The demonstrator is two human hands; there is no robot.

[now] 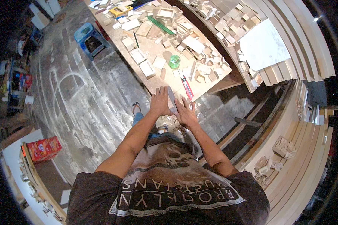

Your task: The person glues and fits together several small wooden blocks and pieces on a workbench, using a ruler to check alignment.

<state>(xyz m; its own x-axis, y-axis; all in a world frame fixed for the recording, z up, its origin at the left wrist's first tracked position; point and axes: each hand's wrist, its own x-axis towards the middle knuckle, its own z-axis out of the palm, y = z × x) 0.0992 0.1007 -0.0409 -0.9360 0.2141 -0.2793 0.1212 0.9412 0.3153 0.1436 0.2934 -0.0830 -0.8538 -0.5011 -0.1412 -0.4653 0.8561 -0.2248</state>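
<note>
At the near corner of the workbench (151, 87), a thin flat grey strip (171, 96) lies between my hands. Its kind is hard to make out; it looks like a sheet of sandpaper. My left hand (160, 102) grips the strip's left side, fingers over the bench edge and thumb toward the strip's lower end. On the other side my right hand (185, 113) holds it with fingertips along its edge, and the two thumbs come close together. A red utility knife (186, 87) rests just beyond my right fingers. Small open wooden boxes (147, 69) stand beyond my left hand.
Small wood pieces (210, 67), a green clear object (174, 61), a green strip (160, 25) and a dark pencil (136, 39) lie on the bench. A blue stool (91, 39) stands left. Stacked boards (289, 180) and a white panel (264, 44) are right. A red package (44, 149) sits lower left.
</note>
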